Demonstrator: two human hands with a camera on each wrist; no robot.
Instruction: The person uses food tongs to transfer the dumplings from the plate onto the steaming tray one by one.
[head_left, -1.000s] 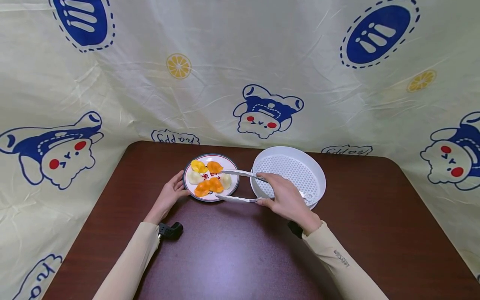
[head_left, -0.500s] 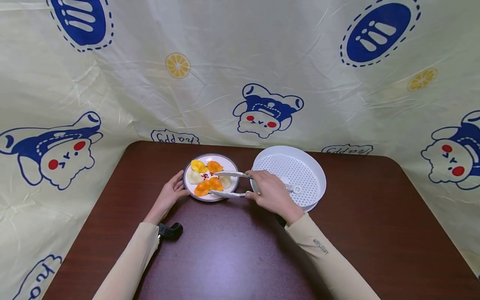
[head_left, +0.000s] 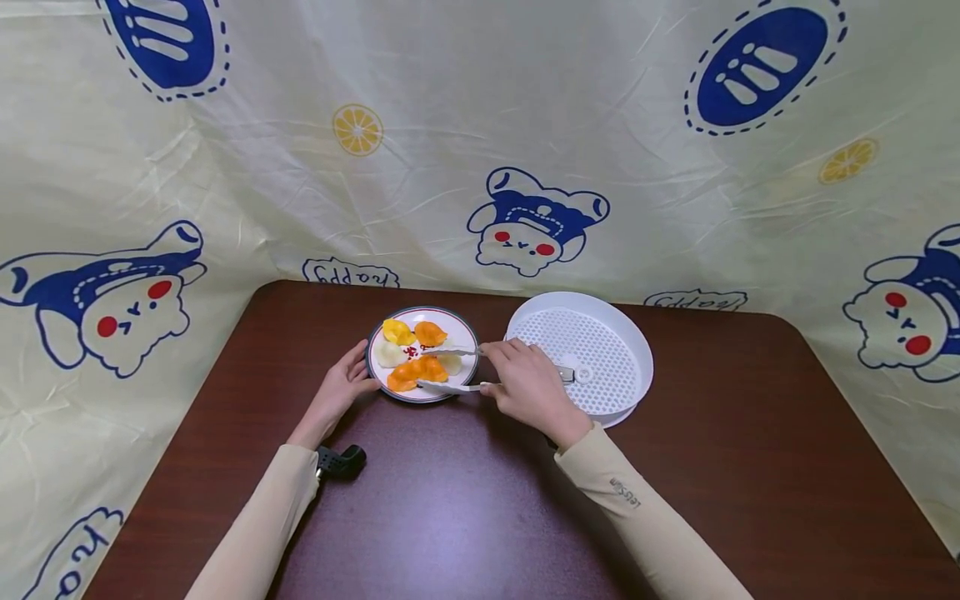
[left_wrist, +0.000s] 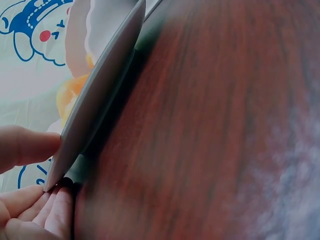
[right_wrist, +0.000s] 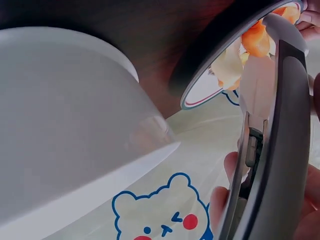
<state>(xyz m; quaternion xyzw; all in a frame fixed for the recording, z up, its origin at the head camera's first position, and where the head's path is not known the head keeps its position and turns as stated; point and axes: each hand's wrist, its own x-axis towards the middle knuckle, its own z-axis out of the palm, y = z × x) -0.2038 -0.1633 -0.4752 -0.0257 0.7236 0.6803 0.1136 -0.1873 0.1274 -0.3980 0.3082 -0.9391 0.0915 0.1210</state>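
Note:
My left hand (head_left: 337, 396) holds the near-left rim of a round plate (head_left: 459, 327); in the left wrist view the thumb lies over the rim (left_wrist: 95, 100) with fingers beneath it. On the plate sit several dumplings: a yellow one (head_left: 398, 332), orange ones (head_left: 431, 334), and white ones (head_left: 388, 355). My right hand (head_left: 531, 387) grips a pair of grey and white tongs (head_left: 453, 388). The tongs' arms are spread over the plate's right side, around a white dumpling (head_left: 452, 364) and close to the front orange ones. Whether they touch any dumpling I cannot tell.
A round white steamer basket (head_left: 641, 354) with a perforated bottom stands right of the plate, partly under my right hand and the tongs' handle end. Both rest on a dark brown table (head_left: 750, 433). A printed cloth (head_left: 420, 200) hangs behind the far edge.
My right hand has moved left with the tongs, bringing their tips farther over the plate, and the arms have drawn closer together. The left hand and plate have stayed in place.

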